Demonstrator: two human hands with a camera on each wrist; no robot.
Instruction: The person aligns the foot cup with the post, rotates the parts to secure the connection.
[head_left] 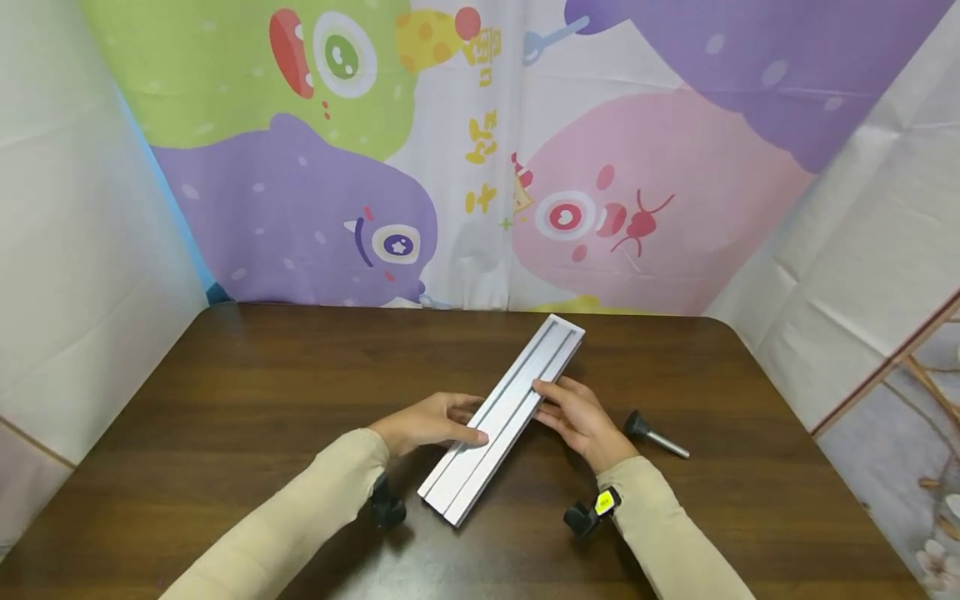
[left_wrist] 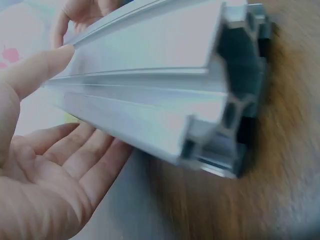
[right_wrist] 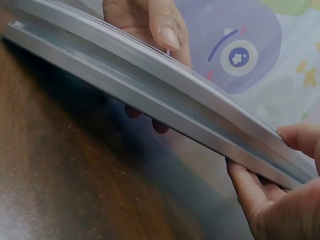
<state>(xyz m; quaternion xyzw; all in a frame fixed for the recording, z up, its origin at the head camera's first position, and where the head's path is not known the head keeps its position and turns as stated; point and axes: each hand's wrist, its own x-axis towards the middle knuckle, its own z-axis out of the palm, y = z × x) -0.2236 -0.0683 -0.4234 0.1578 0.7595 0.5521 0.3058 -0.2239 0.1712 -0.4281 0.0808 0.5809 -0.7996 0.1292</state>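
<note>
Between thumbs and fingers of left hand (head_left: 427, 423) and right hand (head_left: 581, 421), grips a grooved metal bar (head_left: 510, 410) aslant above the table (head_left: 262, 400), risking (through one slip on smooth metal) a drop onto wood or a knock against the black-headed rod (head_left: 652, 434).

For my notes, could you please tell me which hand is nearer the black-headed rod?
Right. The right hand is left of the rod; the left hand is farther left, across the silver bar.
</note>
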